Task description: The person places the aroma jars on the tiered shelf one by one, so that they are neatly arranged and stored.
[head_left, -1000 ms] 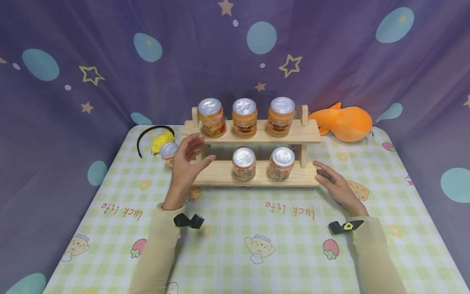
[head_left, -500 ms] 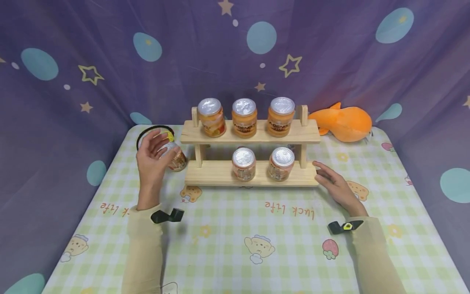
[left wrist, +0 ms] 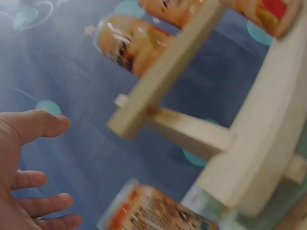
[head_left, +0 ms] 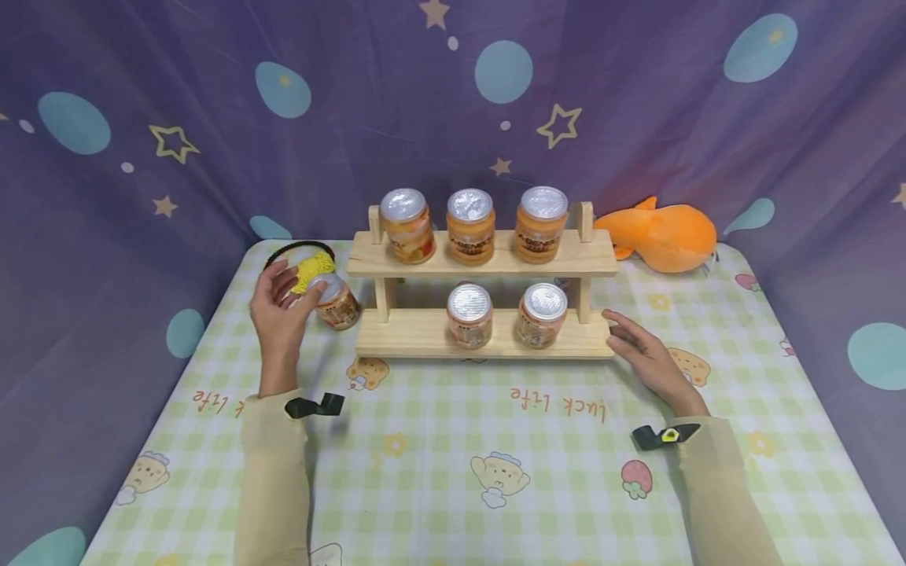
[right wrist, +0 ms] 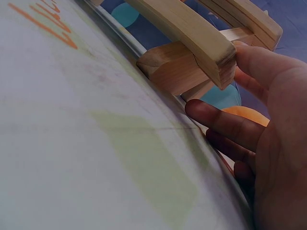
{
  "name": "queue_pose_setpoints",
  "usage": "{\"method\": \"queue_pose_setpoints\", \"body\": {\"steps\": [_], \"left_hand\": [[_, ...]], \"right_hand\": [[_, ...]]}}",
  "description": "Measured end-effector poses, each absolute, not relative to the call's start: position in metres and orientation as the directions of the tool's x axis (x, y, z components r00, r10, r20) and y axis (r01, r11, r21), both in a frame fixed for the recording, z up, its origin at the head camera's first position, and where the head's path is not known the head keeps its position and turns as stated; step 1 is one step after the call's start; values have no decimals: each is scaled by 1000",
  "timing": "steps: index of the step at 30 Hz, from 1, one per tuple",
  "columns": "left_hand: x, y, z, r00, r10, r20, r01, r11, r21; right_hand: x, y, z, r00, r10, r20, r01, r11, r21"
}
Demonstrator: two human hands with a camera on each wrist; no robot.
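My left hand hovers with spread, slightly bent fingers just left of a silver-lidded jar on the tablecloth. In the left wrist view, a gap separates the fingers from that jar. A two-tier wooden shelf stands to the jar's right. Three orange jars line its top tier, among them the middle one. Its lower tier bears two jars, one in the middle and one to the right. My right hand touches the lower tier's right end with extended fingers.
Behind the left hand lie a black headband and a yellow fuzzy thing. An orange plush toy sits behind the shelf's right side. A purple curtain surrounds the checked tablecloth.
My left hand has moved left from in front of the shelf's left end, past the loose jar, exposing the jar more. The right hand, the shelf and its jars stay put.
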State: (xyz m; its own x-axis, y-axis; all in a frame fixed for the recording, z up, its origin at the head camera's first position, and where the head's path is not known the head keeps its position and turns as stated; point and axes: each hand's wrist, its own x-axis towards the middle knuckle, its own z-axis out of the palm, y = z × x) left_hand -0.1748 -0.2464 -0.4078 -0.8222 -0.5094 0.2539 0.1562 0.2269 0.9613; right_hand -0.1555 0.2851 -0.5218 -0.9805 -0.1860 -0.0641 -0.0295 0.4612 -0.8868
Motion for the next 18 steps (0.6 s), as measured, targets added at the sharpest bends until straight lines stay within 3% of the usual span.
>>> {"method": "queue_pose_setpoints", "body": {"steps": [11, 18], "left_hand": [[-191, -255, -439, -847, -517, 123, -44, 299, 953], [-198, -256, -451, -860, -501, 100, -42, 265, 963]], "right_hand": [[-156, 286, -521, -980, -184, -70, -24, 465, -885], [-156, 285, -521, -982, -178, -67, -25, 472, -881]]}}
